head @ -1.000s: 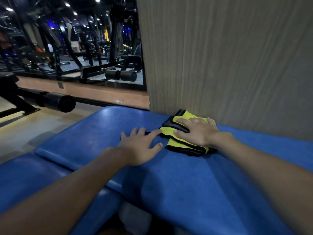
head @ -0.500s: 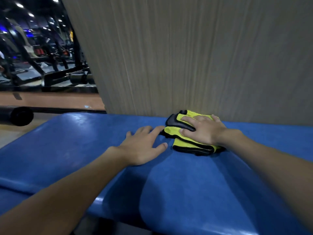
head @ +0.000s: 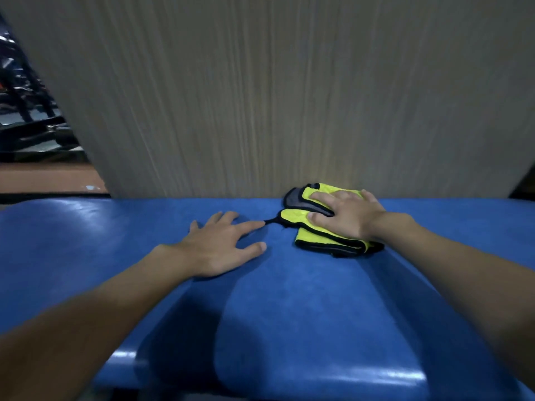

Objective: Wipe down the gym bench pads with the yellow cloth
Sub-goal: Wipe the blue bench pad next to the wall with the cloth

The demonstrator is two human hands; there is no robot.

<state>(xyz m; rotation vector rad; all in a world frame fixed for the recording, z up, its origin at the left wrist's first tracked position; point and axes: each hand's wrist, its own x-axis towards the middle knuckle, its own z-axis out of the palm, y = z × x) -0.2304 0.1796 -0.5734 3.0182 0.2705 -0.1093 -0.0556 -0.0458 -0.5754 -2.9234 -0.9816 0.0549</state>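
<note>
A blue padded gym bench pad fills the lower half of the head view. A folded yellow cloth with black trim lies on the pad's far edge, close to the wall. My right hand presses flat on top of the cloth, fingers spread over it. My left hand rests flat on the bare pad to the left of the cloth, fingers apart, its fingertips a short gap from the cloth's black loop.
A tall wood-grain wall panel rises directly behind the pad. At the far left, dark gym machines and a strip of brown floor show past the panel's edge.
The view has swung right, so the gym machines have slid almost out of frame. My right hand has carried the cloth to the right along the pad's far edge; my left hand stays flat.
</note>
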